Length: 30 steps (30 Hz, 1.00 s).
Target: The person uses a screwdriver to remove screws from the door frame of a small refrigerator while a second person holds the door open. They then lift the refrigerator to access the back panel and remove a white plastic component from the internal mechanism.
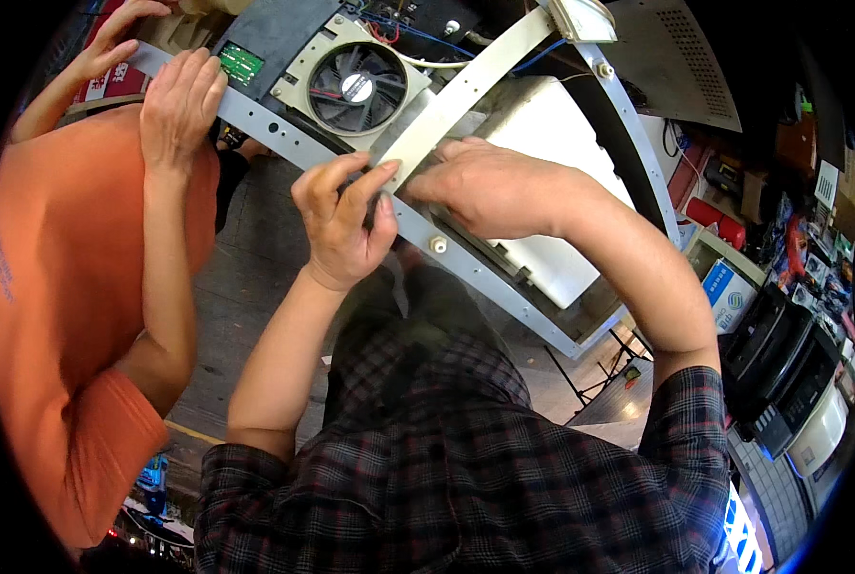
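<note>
A pale metal strip (480,81) slants across the top of an open metal frame (485,277). At the strip's near end, my left hand (346,215) has its fingers bent and its thumb and fingertips closed on the edge. From the other side, my right hand (504,187) reaches inside the frame with curled fingers close to that same end. Its fingertips are partly hidden, so what they grip cannot be made out. Just beyond my left hand sits a black fan (358,88) in a pale square housing. A white panel (552,143) lies under my right forearm.
At left, a co-worker in an orange shirt (92,249) rests a hand (180,110) on the frame beside a green circuit board (241,63). A perforated panel (676,62) stands at the far right. Cluttered goods, a red cylinder (716,222) and a black machine (777,359) line the right side.
</note>
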{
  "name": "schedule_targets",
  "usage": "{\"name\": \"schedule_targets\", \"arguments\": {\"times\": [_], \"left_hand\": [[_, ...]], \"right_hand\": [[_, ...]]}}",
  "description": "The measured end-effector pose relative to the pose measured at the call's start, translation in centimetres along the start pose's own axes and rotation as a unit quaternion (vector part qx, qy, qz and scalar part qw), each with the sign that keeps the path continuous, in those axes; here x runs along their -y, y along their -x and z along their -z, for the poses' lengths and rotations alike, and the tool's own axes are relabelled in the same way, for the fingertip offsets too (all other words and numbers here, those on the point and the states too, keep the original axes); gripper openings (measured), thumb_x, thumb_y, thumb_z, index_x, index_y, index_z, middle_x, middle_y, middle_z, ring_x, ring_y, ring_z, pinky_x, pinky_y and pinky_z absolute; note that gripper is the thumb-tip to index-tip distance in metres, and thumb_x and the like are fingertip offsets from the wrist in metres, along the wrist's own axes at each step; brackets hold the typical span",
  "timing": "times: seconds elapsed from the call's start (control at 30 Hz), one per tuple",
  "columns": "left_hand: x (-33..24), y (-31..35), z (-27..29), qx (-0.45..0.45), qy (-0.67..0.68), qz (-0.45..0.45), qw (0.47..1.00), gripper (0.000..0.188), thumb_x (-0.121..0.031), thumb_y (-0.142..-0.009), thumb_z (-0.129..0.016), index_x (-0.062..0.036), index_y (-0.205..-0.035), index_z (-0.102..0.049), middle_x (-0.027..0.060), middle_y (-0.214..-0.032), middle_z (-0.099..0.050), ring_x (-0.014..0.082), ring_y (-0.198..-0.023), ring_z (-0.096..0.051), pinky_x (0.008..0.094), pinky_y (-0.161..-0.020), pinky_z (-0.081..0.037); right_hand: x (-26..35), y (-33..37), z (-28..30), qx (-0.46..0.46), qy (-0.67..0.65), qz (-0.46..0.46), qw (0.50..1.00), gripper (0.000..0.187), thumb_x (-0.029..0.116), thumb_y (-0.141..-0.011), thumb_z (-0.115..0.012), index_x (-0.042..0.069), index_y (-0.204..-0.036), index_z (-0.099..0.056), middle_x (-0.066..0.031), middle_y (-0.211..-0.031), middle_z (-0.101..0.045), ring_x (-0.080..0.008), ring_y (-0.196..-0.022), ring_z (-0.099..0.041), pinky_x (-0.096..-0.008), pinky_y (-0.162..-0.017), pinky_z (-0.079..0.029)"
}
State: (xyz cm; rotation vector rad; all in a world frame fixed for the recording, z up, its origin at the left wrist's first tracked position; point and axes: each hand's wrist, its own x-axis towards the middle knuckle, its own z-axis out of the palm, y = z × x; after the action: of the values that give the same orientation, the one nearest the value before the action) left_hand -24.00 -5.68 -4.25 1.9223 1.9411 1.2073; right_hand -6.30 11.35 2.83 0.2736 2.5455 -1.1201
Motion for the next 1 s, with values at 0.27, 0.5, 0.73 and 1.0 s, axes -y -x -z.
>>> {"name": "schedule_targets", "arguments": {"times": [0.27,0.5,0.73,1.0], "left_hand": [[0.2,0.1,0.2,0.005,0.006,0.005,1.000,0.043,-0.014,-0.089,-0.069,-0.0139,-0.132,-0.073,0.0095,-0.133,-0.061,0.0293,-0.123,-0.052,0.0432,-0.110,-0.036],[0.3,0.4,0.5,0.018,0.006,0.009,1.000,0.044,-0.013,-0.088,-0.070,-0.0128,-0.132,-0.073,0.0111,-0.133,-0.060,0.0324,-0.122,-0.052,0.0459,-0.110,-0.037],[-0.1,-0.1,0.5,0.004,-0.008,0.009,1.000,0.041,-0.015,-0.087,-0.072,-0.0144,-0.129,-0.075,0.0082,-0.128,-0.063,0.0283,-0.118,-0.053,0.0414,-0.106,-0.040],[0.0,0.1,0.9,0.041,-0.014,0.010,0.999,0.038,-0.015,-0.092,-0.066,-0.0098,-0.129,-0.072,0.0120,-0.133,-0.058,0.0323,-0.124,-0.048,0.0458,-0.109,-0.037]], "right_hand": [[-0.9,2.6,0.7,-0.105,0.086,-0.025,0.990,0.018,0.017,-0.091,-0.068,0.004,-0.103,-0.069,-0.0168,-0.106,-0.073,-0.0374,-0.109,-0.069,-0.0523,-0.104,-0.050],[1.3,2.6,-3.2,-0.157,0.269,0.053,0.949,0.025,0.022,-0.090,-0.060,0.005,-0.107,-0.068,-0.0143,-0.119,-0.068,-0.0333,-0.129,-0.061,-0.0551,-0.121,-0.040],[1.5,1.4,-3.5,-0.150,0.291,0.039,0.944,0.016,0.024,-0.091,-0.060,0.009,-0.094,-0.064,-0.0085,-0.095,-0.063,-0.0291,-0.102,-0.064,-0.0503,-0.115,-0.044],[0.4,3.2,-3.6,-0.197,0.163,0.045,0.966,0.033,0.022,-0.093,-0.065,0.006,-0.122,-0.067,-0.0155,-0.122,-0.065,-0.0341,-0.127,-0.059,-0.0559,-0.121,-0.038]]}}
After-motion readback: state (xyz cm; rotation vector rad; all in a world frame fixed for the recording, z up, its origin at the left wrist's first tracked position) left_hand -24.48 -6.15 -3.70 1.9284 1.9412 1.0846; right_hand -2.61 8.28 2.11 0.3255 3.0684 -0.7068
